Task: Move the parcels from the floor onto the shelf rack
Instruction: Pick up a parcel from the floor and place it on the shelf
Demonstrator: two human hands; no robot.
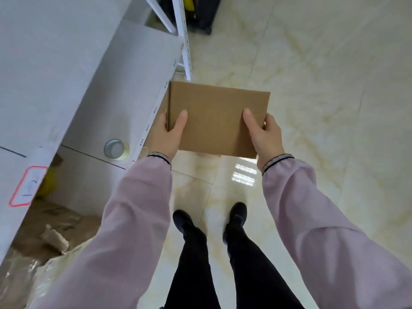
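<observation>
A plain brown cardboard parcel [216,117] is held in the air in front of me, above the floor. My left hand [168,134] grips its left edge with the thumb on top. My right hand [264,134] grips its right edge the same way. The parcel's left side sits just beside the front edge of a white shelf rack [124,85], whose boards fill the left of the view. Numbers are printed along that shelf edge.
A roll of clear tape [116,149] lies on the shelf board near the parcel. A red-bordered label [27,186] is stuck on a higher shelf edge. Brown packing paper and cardboard [51,233] lie below. A white upright [185,41] stands behind, and glossy marble floor [323,85] spreads right.
</observation>
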